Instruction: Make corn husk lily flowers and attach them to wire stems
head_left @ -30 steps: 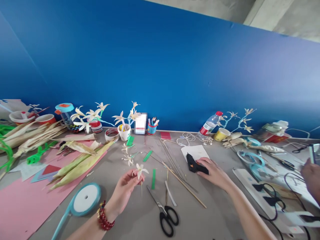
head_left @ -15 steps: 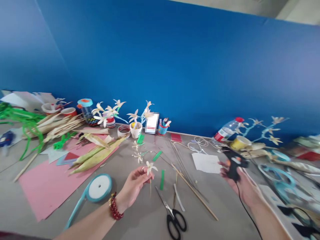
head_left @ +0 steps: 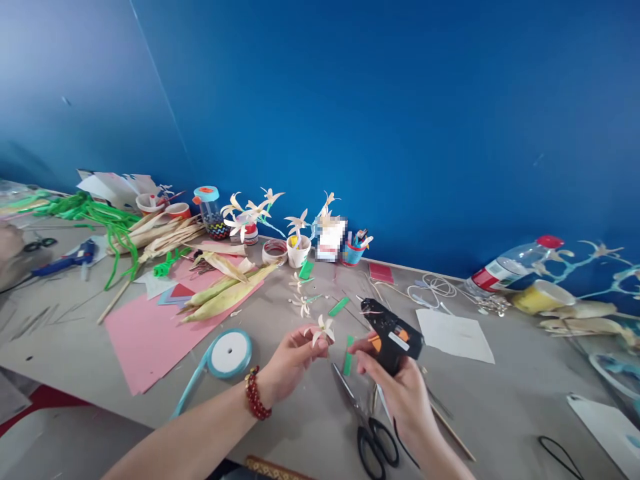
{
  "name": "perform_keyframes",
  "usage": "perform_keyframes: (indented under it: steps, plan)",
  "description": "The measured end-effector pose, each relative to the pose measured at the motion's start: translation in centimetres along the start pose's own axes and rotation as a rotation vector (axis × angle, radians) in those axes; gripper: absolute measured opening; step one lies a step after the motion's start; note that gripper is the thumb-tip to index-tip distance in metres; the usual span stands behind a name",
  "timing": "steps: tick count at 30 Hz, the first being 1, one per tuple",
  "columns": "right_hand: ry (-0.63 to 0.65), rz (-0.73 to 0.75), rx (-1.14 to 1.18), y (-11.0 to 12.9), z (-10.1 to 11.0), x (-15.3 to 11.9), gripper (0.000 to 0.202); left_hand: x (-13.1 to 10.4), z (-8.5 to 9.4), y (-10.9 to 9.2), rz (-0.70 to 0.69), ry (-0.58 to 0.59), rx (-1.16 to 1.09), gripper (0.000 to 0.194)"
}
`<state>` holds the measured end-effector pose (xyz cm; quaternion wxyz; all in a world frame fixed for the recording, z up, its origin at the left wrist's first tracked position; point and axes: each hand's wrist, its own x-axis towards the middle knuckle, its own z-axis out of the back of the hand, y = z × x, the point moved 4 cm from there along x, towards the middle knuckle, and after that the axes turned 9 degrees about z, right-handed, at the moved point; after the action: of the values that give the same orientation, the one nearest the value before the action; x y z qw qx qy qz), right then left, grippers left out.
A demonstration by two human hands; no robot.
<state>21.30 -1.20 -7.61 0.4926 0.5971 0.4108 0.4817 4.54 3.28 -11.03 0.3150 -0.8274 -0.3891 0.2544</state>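
Between its fingertips, my left hand [head_left: 295, 360] pinches a small cream flower [head_left: 323, 331] with pointed petals. My right hand [head_left: 400, 390] is wrapped round the handle of a black glue gun [head_left: 390, 330] with an orange trigger. The gun's tip points up and left, a short way to the right of the flower and apart from it. Black-handled scissors [head_left: 370, 427] lie below, between my hands. Green strips [head_left: 339, 307] and two more loose flowers [head_left: 302, 305] rest on the table behind the held flower.
A blue ribbon roll [head_left: 230, 352] and pink paper [head_left: 145, 347] lie on the left, with corn husks [head_left: 230, 293] on the paper. Flowers in cups [head_left: 299, 253] line the blue wall. A plastic bottle [head_left: 515, 267] and white paper [head_left: 455, 335] are on the right. Another person's hand [head_left: 10, 247] shows far left.
My right hand has brought the glue gun leftward from the right side, close to the flower. My left hand still pinches the flower. The view has turned left.
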Motion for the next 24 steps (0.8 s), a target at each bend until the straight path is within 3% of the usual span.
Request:
perform_keyframes:
  steps: [6,13,20,24]
  plan:
    - [-0.035,0.069,-0.021,-0.1,-2.3,-0.2,0.024,-0.2,-0.9,-0.4,-0.004,0.094,-0.036,0.019]
    - [-0.129,0.08,0.008,0.2,-2.1,-0.7,0.028,-0.3,-0.8,-0.2,-0.018,0.058,-0.059,0.017]
    - [-0.073,0.041,0.169,0.2,-1.2,-0.6,0.022,-0.1,-0.8,-0.4,-0.023,0.069,-0.016,0.02]
    - [0.05,-0.003,0.166,0.8,0.1,-0.9,0.021,0.1,-0.4,-0.5,-0.023,0.038,-0.076,0.019]
